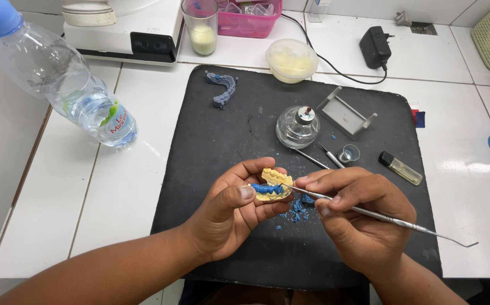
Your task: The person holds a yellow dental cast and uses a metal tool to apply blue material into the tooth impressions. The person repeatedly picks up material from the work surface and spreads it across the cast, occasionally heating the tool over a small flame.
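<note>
Dental cast [273, 179], yellow, with blue wax [266, 188] on its teeth, sits cradled in the left hand [231, 212] just above the black mat [222, 169], near the mat's centre. Held off the surface, likely so the tooth row tilts up toward the camera and the tool can reach it.

Mat sits on the white tiled bench [58, 197], probably there to catch debris: blue wax crumbs [297, 210] lie scattered right under the hands. Water bottle [64, 79] lies well off to the left, clear of the work. Glass burner [297, 126] stands near, just behind the hands; a grey stand [346, 113] beside it. Two spare picks [321, 158] and a lighter [400, 168] lie within reach on the right.

Left hand: fingers curled under the cast, thumb across the front, closed on it.

Right hand [361, 214]: pen grip, closed on a thin metal carver [380, 216], tip touching the wax. Long tail of the tool sticks out to the right. Hands nearly touching, which looks like bracing.
</note>
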